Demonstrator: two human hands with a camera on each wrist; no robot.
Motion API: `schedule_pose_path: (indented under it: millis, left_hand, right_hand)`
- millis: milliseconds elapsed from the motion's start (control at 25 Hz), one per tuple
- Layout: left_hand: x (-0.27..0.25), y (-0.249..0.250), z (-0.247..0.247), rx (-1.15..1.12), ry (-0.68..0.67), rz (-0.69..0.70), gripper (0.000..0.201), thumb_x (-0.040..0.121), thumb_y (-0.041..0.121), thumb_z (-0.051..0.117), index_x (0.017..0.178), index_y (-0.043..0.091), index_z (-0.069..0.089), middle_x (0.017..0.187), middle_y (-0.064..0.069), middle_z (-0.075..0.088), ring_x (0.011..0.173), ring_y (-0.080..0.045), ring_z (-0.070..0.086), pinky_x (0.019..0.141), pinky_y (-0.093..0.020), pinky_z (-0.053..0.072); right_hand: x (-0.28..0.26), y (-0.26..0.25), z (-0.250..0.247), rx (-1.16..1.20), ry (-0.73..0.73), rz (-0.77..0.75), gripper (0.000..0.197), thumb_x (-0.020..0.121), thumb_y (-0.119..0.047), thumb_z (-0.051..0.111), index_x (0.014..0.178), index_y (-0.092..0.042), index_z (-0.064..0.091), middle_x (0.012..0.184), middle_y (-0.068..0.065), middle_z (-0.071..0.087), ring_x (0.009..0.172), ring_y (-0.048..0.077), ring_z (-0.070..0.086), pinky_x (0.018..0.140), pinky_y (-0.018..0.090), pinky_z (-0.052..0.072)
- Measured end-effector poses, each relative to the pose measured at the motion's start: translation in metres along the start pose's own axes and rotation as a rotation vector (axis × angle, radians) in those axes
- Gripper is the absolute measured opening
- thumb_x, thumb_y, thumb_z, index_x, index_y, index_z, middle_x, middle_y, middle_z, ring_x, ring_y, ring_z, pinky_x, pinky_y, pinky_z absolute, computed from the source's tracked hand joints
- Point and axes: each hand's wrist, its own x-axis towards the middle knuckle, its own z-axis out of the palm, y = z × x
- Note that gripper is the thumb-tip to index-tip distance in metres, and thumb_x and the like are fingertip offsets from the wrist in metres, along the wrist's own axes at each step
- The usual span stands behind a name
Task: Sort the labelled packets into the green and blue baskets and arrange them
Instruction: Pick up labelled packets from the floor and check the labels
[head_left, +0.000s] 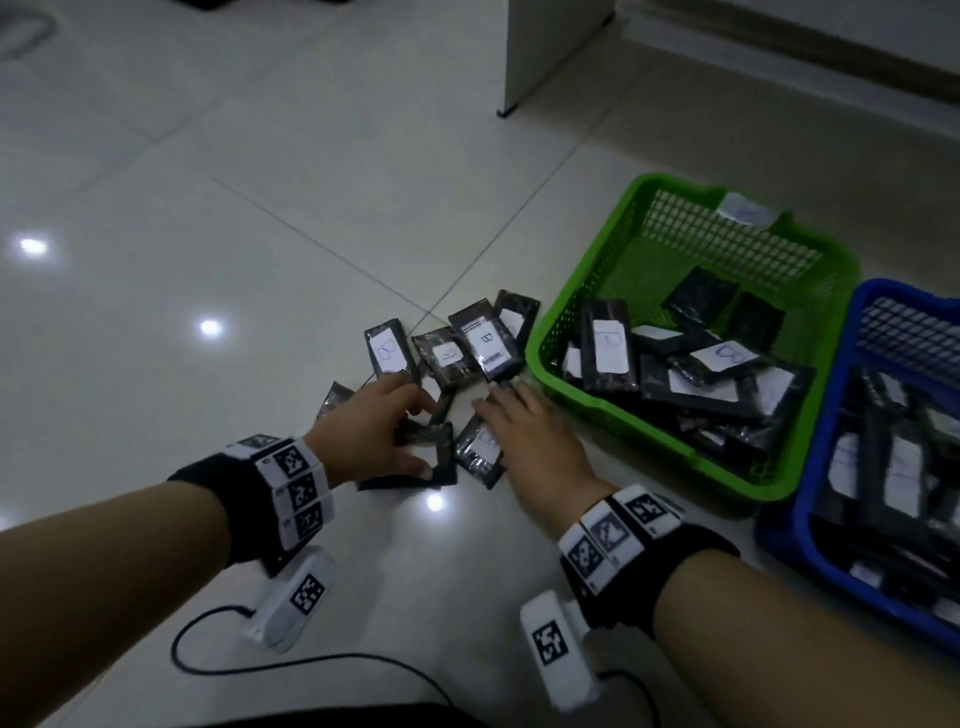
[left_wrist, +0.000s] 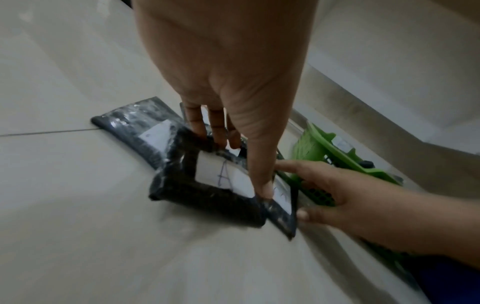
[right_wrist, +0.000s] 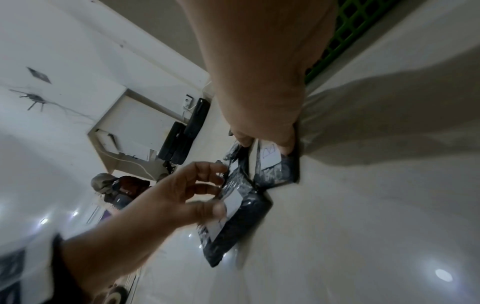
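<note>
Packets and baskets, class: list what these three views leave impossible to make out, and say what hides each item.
- Head view: labels of the floor packets under the left hand and right hand, covered by the hands.
- Head view: blue basket cut off by the right edge.
- Head view: the green basket lower packets, buried by others.
- Right wrist view: right hand's fingertips, hidden behind the palm.
</note>
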Motion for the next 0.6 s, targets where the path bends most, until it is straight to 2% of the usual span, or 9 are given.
schedule_pose_path:
  millis: [80, 120, 200, 240, 320, 400, 480, 600]
  left_hand:
    - [-0.004, -0.009, 0.007, 0.007, -0.015, -0.015, 0.062, 0.063, 0.033, 0.083, 0.117, 0.024, 0.054, 0.113, 0.01, 0.043, 0.1, -0.009, 0.049, 0.085, -0.02, 0.043]
    - [-0.004, -0.012, 0.008, 0.009, -0.029, -0.042, 0.058, 0.063, 0.033, 0.084, 0.113, 0.024, 0.056, 0.111, 0.009, 0.047, 0.098, -0.01, 0.052, 0.081, -0.017, 0.042]
    - [0.0, -0.015, 0.005, -0.017, -0.063, -0.132, 0.044, 0.065, 0.036, 0.083, 0.101, 0.024, 0.061, 0.099, 0.01, 0.057, 0.091, -0.01, 0.056, 0.068, -0.014, 0.039]
    - [0.003, -0.014, 0.002, -0.069, -0.066, -0.178, 0.037, 0.067, 0.038, 0.081, 0.096, 0.023, 0.062, 0.092, 0.011, 0.06, 0.087, -0.01, 0.057, 0.066, -0.014, 0.038]
    - [0.009, -0.011, -0.007, -0.24, -0.043, -0.23, 0.03, 0.074, 0.04, 0.075, 0.094, 0.02, 0.063, 0.086, 0.01, 0.063, 0.082, -0.011, 0.057, 0.069, -0.017, 0.04]
    - [0.014, -0.005, -0.02, -0.487, 0.005, -0.259, 0.027, 0.079, 0.039, 0.071, 0.096, 0.019, 0.062, 0.087, 0.002, 0.066, 0.079, -0.015, 0.058, 0.073, -0.024, 0.045]
    - [0.018, 0.006, -0.034, -0.698, 0.081, -0.261, 0.027, 0.083, 0.039, 0.067, 0.098, 0.017, 0.06, 0.079, -0.002, 0.065, 0.068, -0.015, 0.058, 0.065, -0.027, 0.049]
    - [0.027, 0.028, -0.054, -0.812, 0.187, -0.21, 0.024, 0.088, 0.037, 0.061, 0.097, 0.015, 0.055, 0.064, 0.005, 0.059, 0.05, -0.009, 0.051, 0.049, -0.022, 0.044]
  right_hand:
    - [0.002, 0.006, 0.004, -0.043, -0.035, 0.009, 0.072, 0.083, -0.004, 0.054, 0.146, -0.024, 0.025, 0.149, 0.005, 0.028, 0.138, 0.027, 0.023, 0.107, 0.037, 0.029]
    - [0.002, 0.007, 0.005, -0.075, -0.038, 0.001, 0.067, 0.083, -0.008, 0.056, 0.144, -0.023, 0.029, 0.143, 0.006, 0.032, 0.133, 0.027, 0.028, 0.103, 0.036, 0.031]
    - [0.002, 0.006, 0.004, -0.108, -0.037, 0.008, 0.057, 0.08, -0.018, 0.064, 0.132, -0.019, 0.039, 0.131, 0.006, 0.037, 0.122, 0.025, 0.035, 0.096, 0.034, 0.035]
    - [0.001, 0.006, 0.002, -0.092, -0.036, 0.026, 0.054, 0.077, -0.023, 0.069, 0.123, -0.018, 0.042, 0.126, 0.005, 0.04, 0.118, 0.024, 0.039, 0.093, 0.033, 0.037]
    - [0.0, 0.005, -0.006, 0.033, -0.041, 0.083, 0.045, 0.076, -0.025, 0.072, 0.111, -0.019, 0.043, 0.118, 0.004, 0.051, 0.108, 0.023, 0.048, 0.085, 0.032, 0.042]
    - [-0.004, 0.003, -0.017, 0.215, -0.046, 0.126, 0.03, 0.084, -0.021, 0.065, 0.105, -0.019, 0.043, 0.11, 0.005, 0.061, 0.098, 0.025, 0.057, 0.073, 0.033, 0.047]
    - [-0.009, 0.002, -0.031, 0.381, 0.004, 0.149, 0.024, 0.087, -0.021, 0.062, 0.104, -0.02, 0.045, 0.106, 0.005, 0.064, 0.096, 0.025, 0.061, 0.069, 0.031, 0.05]
    - [-0.015, 0.006, -0.059, 0.549, 0.112, 0.151, 0.022, 0.088, -0.019, 0.061, 0.106, -0.019, 0.048, 0.104, 0.003, 0.063, 0.093, 0.02, 0.061, 0.07, 0.027, 0.048]
